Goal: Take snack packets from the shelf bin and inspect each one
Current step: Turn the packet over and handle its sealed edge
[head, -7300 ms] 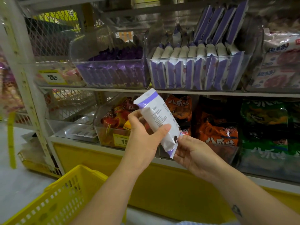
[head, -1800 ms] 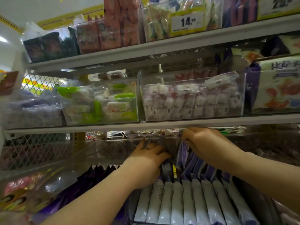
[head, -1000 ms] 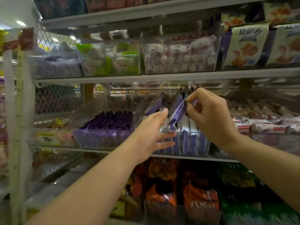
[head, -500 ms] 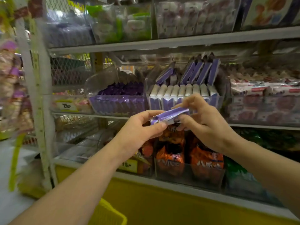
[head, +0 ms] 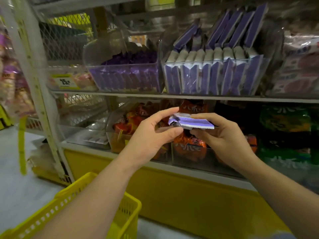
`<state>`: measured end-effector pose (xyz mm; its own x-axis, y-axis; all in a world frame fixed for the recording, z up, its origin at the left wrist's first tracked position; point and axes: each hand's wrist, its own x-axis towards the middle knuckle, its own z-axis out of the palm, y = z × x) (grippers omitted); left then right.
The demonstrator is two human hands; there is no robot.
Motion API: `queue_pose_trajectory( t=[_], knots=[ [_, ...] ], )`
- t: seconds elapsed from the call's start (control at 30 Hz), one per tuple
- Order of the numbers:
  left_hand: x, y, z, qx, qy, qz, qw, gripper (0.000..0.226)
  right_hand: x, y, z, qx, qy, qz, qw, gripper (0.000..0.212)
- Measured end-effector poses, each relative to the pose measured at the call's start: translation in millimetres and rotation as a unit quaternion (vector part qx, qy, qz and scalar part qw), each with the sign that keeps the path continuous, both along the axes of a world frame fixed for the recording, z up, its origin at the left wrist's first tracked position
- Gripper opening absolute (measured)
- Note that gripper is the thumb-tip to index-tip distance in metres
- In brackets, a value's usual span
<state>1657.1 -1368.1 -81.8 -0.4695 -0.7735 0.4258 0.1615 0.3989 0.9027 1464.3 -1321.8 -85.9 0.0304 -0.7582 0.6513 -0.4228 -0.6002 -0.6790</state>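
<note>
Head view: a purple-and-white foil snack packet (head: 191,123) lies flat, long axis left to right, below its clear plastic shelf bin (head: 214,87); the left hand (head: 151,135) pinches the crumpled end, the right hand (head: 222,137) holds the other, either grip placed to turn it.

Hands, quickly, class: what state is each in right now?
Left hand: pinching the packet at its left end.
Right hand: pinching its right end.

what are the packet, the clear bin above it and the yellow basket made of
The packet: thin plastic or foil film, probably; glossy, crinkled, zigzag-cut seal. The bin: likely clear hard plastic; see-through with glare on its curved wall. The basket: molded yellow plastic, matte; slotted walls.
</note>
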Motion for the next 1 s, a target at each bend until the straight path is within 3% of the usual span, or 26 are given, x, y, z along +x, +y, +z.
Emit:
queue_pose_trajectory(
  t=[0.1, 0.2, 0.33, 0.5, 0.6, 0.77, 1.0],
  knots=[
    [-3.8, -4.5, -12.3, 0.032, 0.054, 0.029, 0.998, 0.038, -5.4, -6.5, -10.8, -0.016, 0.003, -0.026, 1.0, 0.029],
    [-6.4, -8.3, -18.2, 0.009, 0.044, 0.093, 0.995, 0.024, -14.8, -12.9, -18.1, -0.013, 0.033, -0.059, 0.998, 0.038],
    [-8.0, -10.8, -21.1, -0.132, -0.054, 0.182, 0.973, 0.018, -20.4, -15.2, -19.7, -0.022, 0.076, -0.076, 0.994, 0.046],
    [-8.2, -7.8, -24.6, -0.308, -0.139, 0.279, 0.899, 0.015, -21.5, -15.6, -23.0, -0.028, 0.096, -0.08, 0.992, 0.048],
    [-6.3, -6.3, -24.0, -0.35, -0.149, 0.308, 0.872, 0.01, -20.6, -15.8, -23.5, -0.031, 0.095, -0.078, 0.992, 0.048],
    [-5.0, -2.4, -22.0, -0.324, -0.155, 0.334, 0.872, 0.008, -16.7, -15.0, -24.9, -0.022, 0.09, -0.073, 0.993, 0.05],
    [-4.3, 10.6, -15.0, -0.166, -0.096, 0.307, 0.932, 0.013, -10.3, -10.2, -26.2, -0.008, 0.053, -0.061, 0.997, 0.052]
  ],
)
